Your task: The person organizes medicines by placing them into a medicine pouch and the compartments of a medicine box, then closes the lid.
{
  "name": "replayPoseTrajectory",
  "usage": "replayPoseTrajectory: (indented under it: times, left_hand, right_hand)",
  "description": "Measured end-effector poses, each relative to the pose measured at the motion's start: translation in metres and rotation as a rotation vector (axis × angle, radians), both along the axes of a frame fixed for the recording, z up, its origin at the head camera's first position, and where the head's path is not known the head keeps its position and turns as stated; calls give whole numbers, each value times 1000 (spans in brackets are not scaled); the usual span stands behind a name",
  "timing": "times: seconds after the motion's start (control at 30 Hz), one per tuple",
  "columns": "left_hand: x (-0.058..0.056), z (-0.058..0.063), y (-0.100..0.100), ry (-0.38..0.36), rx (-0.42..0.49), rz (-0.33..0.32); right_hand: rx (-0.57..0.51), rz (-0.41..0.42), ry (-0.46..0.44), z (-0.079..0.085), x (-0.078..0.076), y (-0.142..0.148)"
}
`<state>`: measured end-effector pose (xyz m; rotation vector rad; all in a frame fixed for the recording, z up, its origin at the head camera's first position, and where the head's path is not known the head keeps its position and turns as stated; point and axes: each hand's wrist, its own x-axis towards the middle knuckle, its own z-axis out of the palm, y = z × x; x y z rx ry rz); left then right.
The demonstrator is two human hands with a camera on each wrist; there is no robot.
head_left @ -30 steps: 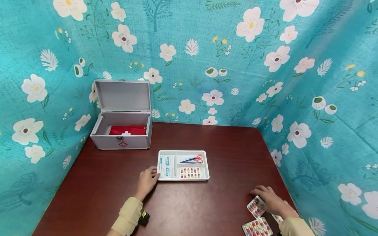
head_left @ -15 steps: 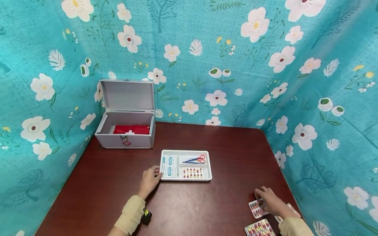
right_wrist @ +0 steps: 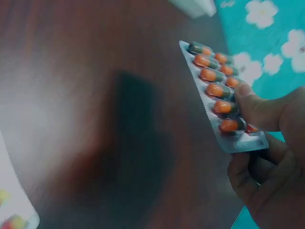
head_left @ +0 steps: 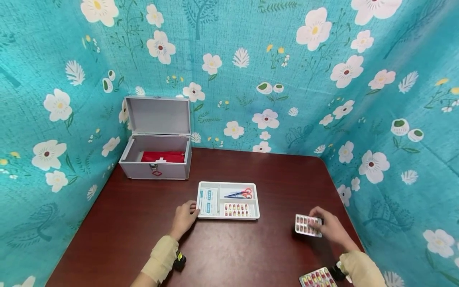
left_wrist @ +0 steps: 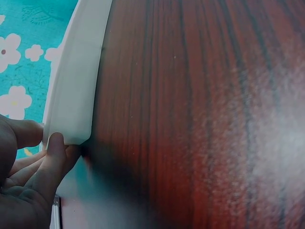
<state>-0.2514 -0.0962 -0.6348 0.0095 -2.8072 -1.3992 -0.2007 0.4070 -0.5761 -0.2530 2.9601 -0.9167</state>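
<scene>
My left hand point(head_left: 185, 218) holds the left end of a white compartment tray point(head_left: 229, 218); in the left wrist view its thumb is at the rim and its fingers lie against the outer wall point(left_wrist: 76, 86). In the tray are blue-and-white packets point(head_left: 206, 207), orange-handled scissors point(head_left: 247, 193) beside a slim blue item, and a capsule blister pack point(head_left: 231, 210). To the right, my right hand point(head_left: 330, 227) pinches another blister pack point(head_left: 302, 224) above the table. Its orange and dark green capsules show in the right wrist view, thumb across the front.
A grey metal box point(head_left: 168, 172) with its lid raised stands at the back left, a red pouch point(head_left: 168, 156) inside. A blister pack of red and yellow capsules point(head_left: 317, 278) lies at the front right. Floral curtain point(head_left: 229, 79) surrounds the table's back and sides.
My right hand has picked up the blister pack from the front right and moved it up and leftward. The left hand stays at the tray. The head view has shifted slightly.
</scene>
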Motion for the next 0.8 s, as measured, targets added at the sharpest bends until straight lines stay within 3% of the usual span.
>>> replayPoseTrajectory:
  times: [0.1,0.27,0.5,0.8]
  left_hand:
    - [0,0,0,-4,0,3]
    - [0,-1,-1,3,-8,8]
    - [0,-4,-2,-6,-13,10]
    - [-1,-1,1,25,-11,0]
  right_hand:
    - [-51,-30,10,13,-13,-14]
    - [-115,-39,-23,20,-29,-37]
    - [-175,-9,-49,18,-51,-71]
    - [-209,46,-17,9,-77,-118]
